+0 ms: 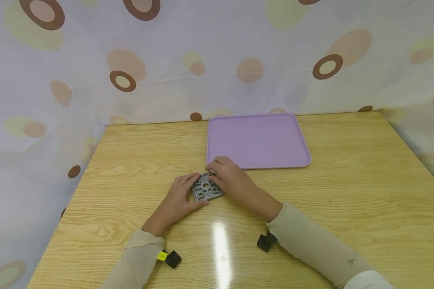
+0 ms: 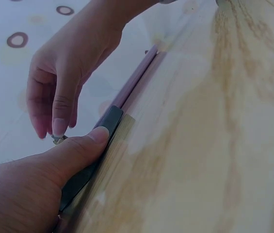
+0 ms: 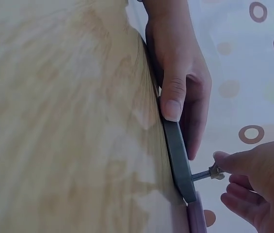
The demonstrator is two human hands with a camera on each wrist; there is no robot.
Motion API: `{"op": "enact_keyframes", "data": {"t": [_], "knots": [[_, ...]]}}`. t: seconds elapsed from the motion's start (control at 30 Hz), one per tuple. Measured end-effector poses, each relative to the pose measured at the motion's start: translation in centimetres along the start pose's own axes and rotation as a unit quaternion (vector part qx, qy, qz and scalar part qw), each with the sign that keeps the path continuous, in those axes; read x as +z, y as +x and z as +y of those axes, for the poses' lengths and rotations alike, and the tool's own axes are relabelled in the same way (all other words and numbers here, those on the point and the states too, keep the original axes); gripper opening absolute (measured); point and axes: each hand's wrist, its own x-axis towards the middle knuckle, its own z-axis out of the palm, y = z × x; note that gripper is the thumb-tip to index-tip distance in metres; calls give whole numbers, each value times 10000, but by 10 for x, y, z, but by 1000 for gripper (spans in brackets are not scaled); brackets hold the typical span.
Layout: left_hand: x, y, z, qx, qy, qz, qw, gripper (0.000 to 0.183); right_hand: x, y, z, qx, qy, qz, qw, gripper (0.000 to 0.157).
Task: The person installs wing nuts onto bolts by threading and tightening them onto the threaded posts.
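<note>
A grey square plate [image 1: 205, 187] with round holes and raised ribs lies on the wooden table. My left hand [image 1: 178, 200] holds it from the left, thumb [image 3: 173, 108] along the near edge and fingers at the far side. Over the plate's far right corner is my right hand [image 1: 234, 180]. Between its thumb and fingers it pinches the head of a wing screw [image 3: 216, 172]. The screw's threaded shank [image 3: 201, 175] stands upright at the plate's corner; how deep it sits cannot be told. In the left wrist view the plate [image 2: 86, 170] is partly behind the left thumb.
A purple tray [image 1: 258, 140] lies just behind the plate, its near left corner close to my right hand. Patterned cloth [image 1: 217, 60] hangs behind the table [image 1: 347, 192] and at both sides.
</note>
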Motion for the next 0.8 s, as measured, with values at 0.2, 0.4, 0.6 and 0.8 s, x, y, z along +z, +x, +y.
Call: {"op": "enact_keyframes", "data": {"t": [0.2, 0.4, 0.6, 0.8], "knots": [[0, 0, 0, -14, 23, -8, 10000, 85, 2, 1, 1, 91, 94, -69, 9999, 24], [0, 0, 0, -58, 9, -29, 10000, 85, 3, 2, 3, 97, 96, -48, 9999, 23], [-1, 0, 0, -52, -10, -25, 10000, 85, 2, 1, 5, 312, 110, 28, 9994, 20], [-1, 0, 1, -31, -53, -14, 10000, 84, -3, 2, 5, 554, 110, 0, 9984, 11]]}}
